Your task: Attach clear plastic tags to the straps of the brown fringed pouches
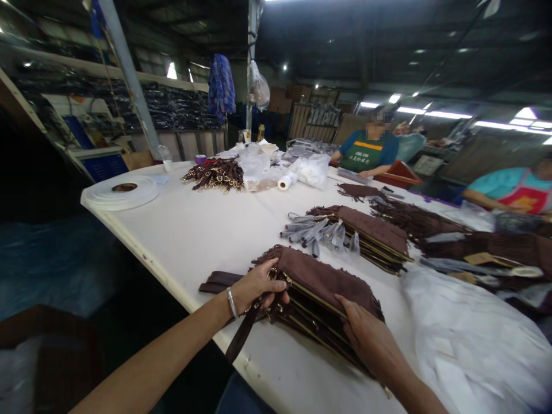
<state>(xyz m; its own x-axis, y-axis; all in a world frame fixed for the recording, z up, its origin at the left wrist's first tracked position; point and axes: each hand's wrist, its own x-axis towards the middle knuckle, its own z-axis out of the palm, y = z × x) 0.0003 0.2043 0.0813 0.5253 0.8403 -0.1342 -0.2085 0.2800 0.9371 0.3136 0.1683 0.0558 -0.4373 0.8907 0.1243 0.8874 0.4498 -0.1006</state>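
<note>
A stack of brown fringed zip bags (323, 276) lies in front of me near the table's front edge, gold zips facing me. My left hand (261, 284) is closed at the stack's left corner, thumb and fingers pinching a brown strap (244, 333) beside the gold metal fittings. The strap's loose end hangs toward the table edge. On the right, my right hand (366, 330) grips the zipped front edge of the top bag, its fingertips on the upper face and its thumb hidden. More brown straps (219, 280) stick out left of the stack.
Behind is another stack of fringed bags (373, 230) with plastic-wrapped pulls (319, 230). White plastic (470, 339) lies to the right. Farther off are a strap pile (215, 174), a white roll (123, 192) and two co-workers (373, 149) across the table.
</note>
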